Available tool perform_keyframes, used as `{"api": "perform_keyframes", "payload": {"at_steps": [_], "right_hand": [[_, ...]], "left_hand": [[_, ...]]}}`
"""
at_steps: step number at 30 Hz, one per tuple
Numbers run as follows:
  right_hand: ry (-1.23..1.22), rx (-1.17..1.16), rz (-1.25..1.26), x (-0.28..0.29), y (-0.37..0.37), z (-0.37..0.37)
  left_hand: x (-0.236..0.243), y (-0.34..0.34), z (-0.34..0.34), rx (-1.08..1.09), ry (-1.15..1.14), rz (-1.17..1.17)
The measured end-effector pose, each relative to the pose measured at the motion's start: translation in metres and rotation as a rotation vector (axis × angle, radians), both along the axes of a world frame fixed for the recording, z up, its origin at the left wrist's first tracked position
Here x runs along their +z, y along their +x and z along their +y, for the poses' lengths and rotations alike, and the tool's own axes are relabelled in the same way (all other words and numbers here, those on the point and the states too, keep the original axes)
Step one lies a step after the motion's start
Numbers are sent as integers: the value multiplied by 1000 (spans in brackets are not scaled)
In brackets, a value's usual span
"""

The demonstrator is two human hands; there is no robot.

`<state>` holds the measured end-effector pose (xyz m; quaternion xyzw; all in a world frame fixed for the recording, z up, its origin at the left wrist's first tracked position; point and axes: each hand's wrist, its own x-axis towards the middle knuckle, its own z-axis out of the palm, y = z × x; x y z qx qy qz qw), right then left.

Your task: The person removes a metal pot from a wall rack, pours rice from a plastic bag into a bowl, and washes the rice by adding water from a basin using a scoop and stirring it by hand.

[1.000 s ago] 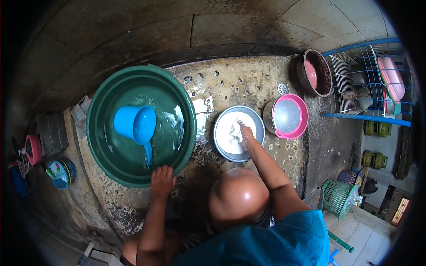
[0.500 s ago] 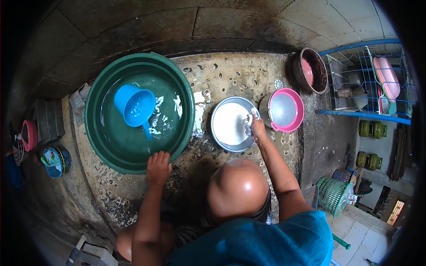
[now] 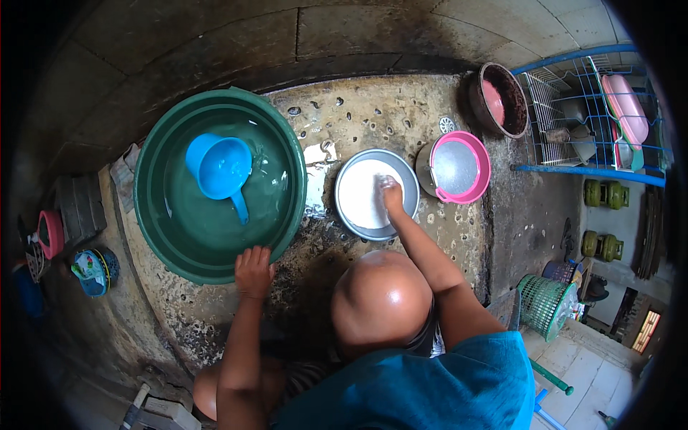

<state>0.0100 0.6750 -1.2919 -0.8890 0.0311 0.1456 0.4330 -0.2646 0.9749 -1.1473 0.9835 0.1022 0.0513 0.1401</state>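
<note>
My right hand (image 3: 392, 195) reaches into a grey metal basin (image 3: 340, 208) of white contents, its curled fingertips partly hidden; what they hold, if anything, is unclear. My left hand (image 3: 254, 269) lies at the near rim of a large green tub (image 3: 143, 186), fingers apart. A blue dipper (image 3: 218, 166) rests in the tub's water, handle toward me. Just right of the basin, a pink-rimmed container (image 3: 459, 166) sits against a grey pot. My bare knee (image 3: 380, 301) is raised between my arms.
A brown bowl with pink inside (image 3: 498, 100) stands behind the pink container. A blue wire dish rack (image 3: 588, 122), green gas cylinders (image 3: 605, 193) and a green basket (image 3: 541, 304) line the right. Small tubs (image 3: 50, 233) sit at left; a dark wall (image 3: 344, 36) rises behind.
My right hand has moved from the basin's right edge, where it was half a second ago, back toward the middle of the white contents. My left hand remains at the tub's rim.
</note>
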Motion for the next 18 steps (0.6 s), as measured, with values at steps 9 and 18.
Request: {"api": "perform_keyframes", "payload": {"at_steps": [9, 18], "right_hand": [[-811, 582, 97, 52, -34, 30], [-455, 660, -421, 25, -35, 62]], "left_hand": [[-3, -15, 5, 44, 57, 24], [-4, -20, 9, 60, 50, 32]]}}
